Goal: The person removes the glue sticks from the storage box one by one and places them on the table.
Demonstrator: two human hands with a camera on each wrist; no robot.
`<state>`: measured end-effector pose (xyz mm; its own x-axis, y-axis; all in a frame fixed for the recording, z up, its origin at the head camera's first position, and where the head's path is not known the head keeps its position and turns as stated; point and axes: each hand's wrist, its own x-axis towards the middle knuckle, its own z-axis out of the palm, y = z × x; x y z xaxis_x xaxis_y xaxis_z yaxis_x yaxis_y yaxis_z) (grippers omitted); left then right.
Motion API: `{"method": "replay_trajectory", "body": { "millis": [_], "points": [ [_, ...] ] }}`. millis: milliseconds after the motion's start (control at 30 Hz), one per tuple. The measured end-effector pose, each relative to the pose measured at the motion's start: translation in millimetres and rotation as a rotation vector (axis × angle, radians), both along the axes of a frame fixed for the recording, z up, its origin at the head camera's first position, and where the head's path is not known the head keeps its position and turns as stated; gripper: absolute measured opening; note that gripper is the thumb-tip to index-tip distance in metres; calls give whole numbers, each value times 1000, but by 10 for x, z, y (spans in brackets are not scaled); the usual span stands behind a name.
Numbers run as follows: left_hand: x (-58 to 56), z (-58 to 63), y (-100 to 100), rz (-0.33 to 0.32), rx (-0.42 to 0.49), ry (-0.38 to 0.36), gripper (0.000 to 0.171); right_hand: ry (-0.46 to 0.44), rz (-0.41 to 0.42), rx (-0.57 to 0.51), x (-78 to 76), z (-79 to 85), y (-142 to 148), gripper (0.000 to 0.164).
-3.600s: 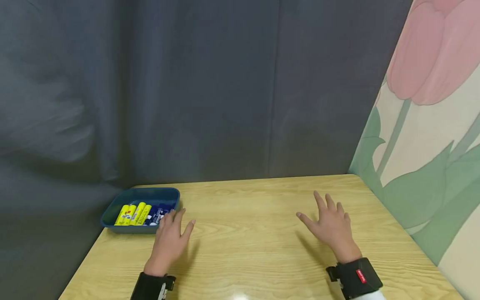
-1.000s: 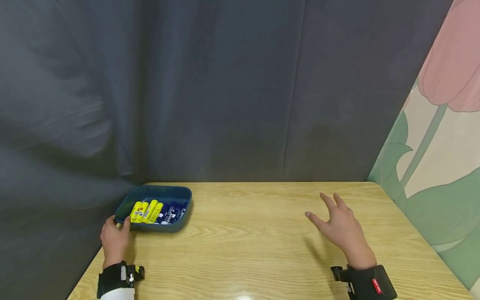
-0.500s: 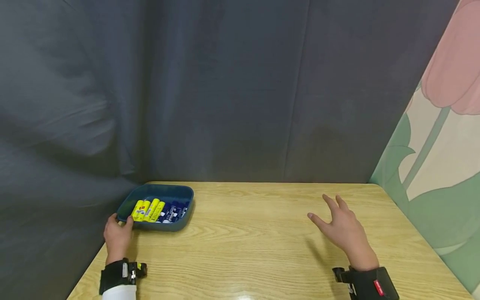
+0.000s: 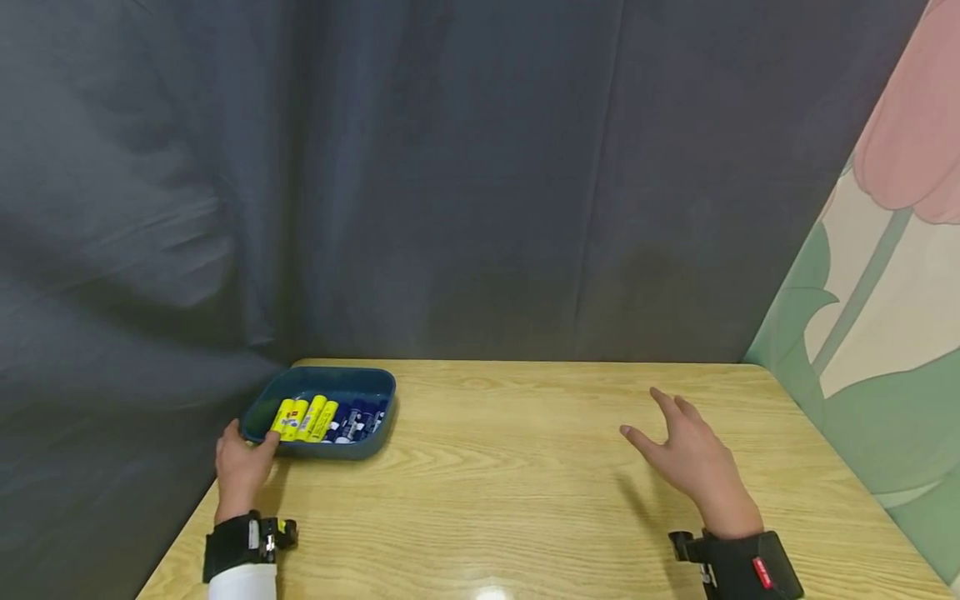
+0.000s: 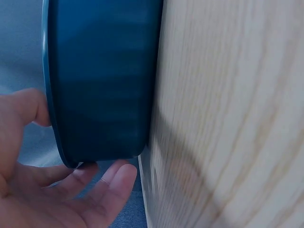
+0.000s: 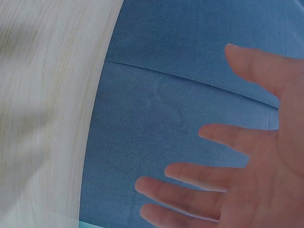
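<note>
A dark blue plastic tray (image 4: 333, 451) stands at the back left of the table. My left hand (image 4: 242, 467) grips its front left corner. In the left wrist view the thumb bends against the rim of the tray (image 5: 102, 85), while the fingers (image 5: 114, 185) reach round the corner from outside. Several yellow stubby tubes (image 4: 313, 419), like glue sticks, lie side by side in the tray, with several dark blue ones (image 4: 351, 423) to their right. My right hand (image 4: 690, 458) hovers over the right side of the table, fingers spread, holding nothing.
The wooden table (image 4: 495, 492) ends at a dark curtain (image 4: 465, 192) behind and along the left. A wall with painted tulips (image 4: 885, 333) borders the right side. Both wrists wear black bands with cameras (image 4: 750, 565).
My left hand has gone from the tray's front right side to its front left corner and now grips it there. The head view has shifted slightly; my right hand stays spread above the table.
</note>
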<state>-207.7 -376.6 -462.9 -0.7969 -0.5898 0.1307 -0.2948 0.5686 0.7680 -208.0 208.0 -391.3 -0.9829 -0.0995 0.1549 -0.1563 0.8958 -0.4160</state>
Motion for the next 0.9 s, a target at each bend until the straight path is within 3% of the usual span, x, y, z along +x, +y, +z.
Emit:
{"method": "replay_trajectory", "body": {
  "millis": [567,900],
  "points": [
    [-19,47,100,-52,-73,-69,72,-10,-3,-1,3,-9,20,90],
    [-21,26,117,-20,-117,-35,48,-32,-5,-1,9,-38,23,88]
  ]
}}
